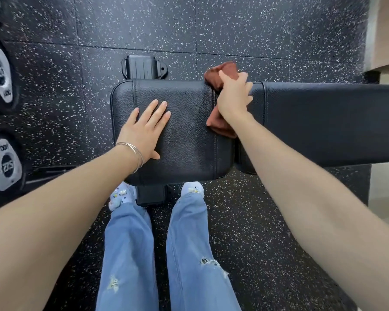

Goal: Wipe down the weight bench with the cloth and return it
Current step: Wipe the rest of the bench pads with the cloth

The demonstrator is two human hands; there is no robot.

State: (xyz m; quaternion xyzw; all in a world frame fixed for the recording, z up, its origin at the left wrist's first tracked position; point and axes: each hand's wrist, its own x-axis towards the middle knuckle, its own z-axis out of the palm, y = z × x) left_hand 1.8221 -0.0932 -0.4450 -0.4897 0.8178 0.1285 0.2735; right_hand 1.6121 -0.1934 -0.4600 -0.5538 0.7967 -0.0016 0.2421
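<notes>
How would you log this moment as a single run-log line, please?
phase: wiping | right hand: grip on brown cloth at gap between seat pad and back pad | left hand: flat on seat pad

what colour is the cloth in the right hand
Reddish brown; the cloth shows best in the head view.

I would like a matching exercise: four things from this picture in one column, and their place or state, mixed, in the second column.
1. left hand
2. right hand
3. reddish-brown cloth
4. black padded leather bench seat

a. bunched at the gap between the two pads
b. lying flat, fingers spread
c. under the flat palm
d. closed around fabric

Pairs: 1-b, 2-d, 3-a, 4-c
</notes>
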